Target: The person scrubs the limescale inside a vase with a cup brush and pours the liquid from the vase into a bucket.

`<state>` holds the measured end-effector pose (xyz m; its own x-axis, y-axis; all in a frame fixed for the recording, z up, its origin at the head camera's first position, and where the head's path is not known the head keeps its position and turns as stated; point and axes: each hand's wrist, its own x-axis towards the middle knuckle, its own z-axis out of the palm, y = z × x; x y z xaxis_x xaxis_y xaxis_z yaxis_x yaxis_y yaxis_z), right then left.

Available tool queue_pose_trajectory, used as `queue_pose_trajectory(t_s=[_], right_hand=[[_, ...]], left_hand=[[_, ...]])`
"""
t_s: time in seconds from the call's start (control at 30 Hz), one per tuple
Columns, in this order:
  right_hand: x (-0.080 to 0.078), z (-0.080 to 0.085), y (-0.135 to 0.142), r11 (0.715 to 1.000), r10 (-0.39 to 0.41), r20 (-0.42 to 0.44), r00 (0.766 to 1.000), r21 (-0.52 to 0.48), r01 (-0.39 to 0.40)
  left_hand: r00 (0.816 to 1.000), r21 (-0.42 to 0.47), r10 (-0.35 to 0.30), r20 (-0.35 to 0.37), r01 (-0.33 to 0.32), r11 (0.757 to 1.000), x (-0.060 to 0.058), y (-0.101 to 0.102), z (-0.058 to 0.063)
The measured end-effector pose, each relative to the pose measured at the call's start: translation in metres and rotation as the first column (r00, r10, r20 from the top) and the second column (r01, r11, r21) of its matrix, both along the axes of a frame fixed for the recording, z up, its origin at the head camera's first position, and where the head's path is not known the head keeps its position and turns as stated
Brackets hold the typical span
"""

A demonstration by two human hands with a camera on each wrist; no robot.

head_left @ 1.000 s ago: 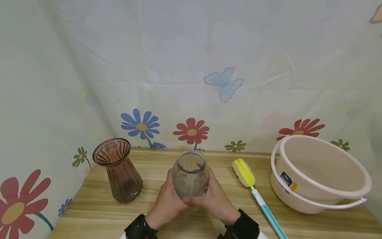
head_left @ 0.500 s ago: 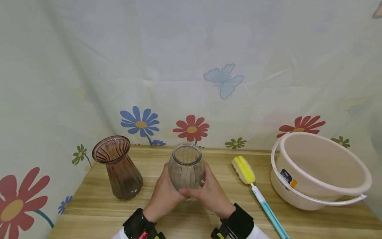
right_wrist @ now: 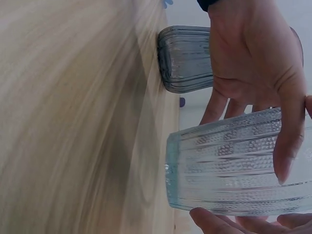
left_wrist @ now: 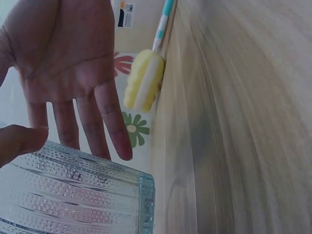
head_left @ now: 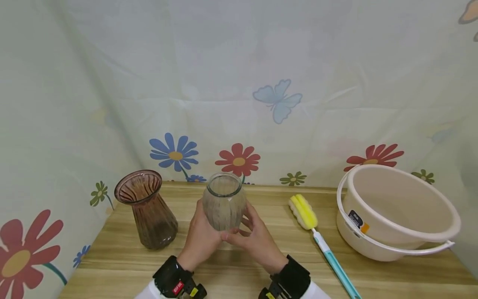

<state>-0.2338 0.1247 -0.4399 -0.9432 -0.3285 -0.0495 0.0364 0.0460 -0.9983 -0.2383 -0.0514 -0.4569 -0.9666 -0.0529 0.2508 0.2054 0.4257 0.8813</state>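
A clear ribbed glass jar (head_left: pixel 224 211) is held upright, mouth up, close over the middle of the wooden table (head_left: pixel 127 276). My left hand (head_left: pixel 201 236) grips its left side, the thumb (right_wrist: pixel 288 151) across the near face in the right wrist view, the other fingers partly hidden behind the glass. My right hand (head_left: pixel 259 241) is at the other side with its thumb near the jar's lower part. Its fingers (left_wrist: pixel 90 124) are straight and spread in the left wrist view, some tips hidden behind the jar. The jar's pebbled wall (left_wrist: pixel 68 195) also shows there.
A brown ribbed glass vase (head_left: pixel 153 220) with a flared mouth stands at the left. To the right lies a yellow sponge brush (head_left: pixel 304 211) with a turquoise handle. Beyond it stands a cream bucket (head_left: pixel 396 232) with a handle. A flowered curtain (head_left: pixel 209 116) hangs behind the table.
The jar and both hands have moved slightly left and farther from me. My right fingers have spread away from the jar's side. Vase, brush and bucket have stayed in place.
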Motion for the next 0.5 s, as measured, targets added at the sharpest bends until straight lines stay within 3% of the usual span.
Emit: queue_pose_trajectory(t_s=[0.27,0.5], right_hand=[[0.0,-0.005,-0.006,0.998,0.061,0.023,0.998,-0.02,-0.06],[-0.003,-0.003,-0.012,0.997,0.078,0.056,0.995,-0.023,-0.076]], left_hand=[[0.997,0.06,0.08,0.025,-0.081,0.995,-0.007,-0.005,0.0],[0.996,0.081,0.091,0.008,-0.091,0.993,-0.013,-0.01,0.002]])
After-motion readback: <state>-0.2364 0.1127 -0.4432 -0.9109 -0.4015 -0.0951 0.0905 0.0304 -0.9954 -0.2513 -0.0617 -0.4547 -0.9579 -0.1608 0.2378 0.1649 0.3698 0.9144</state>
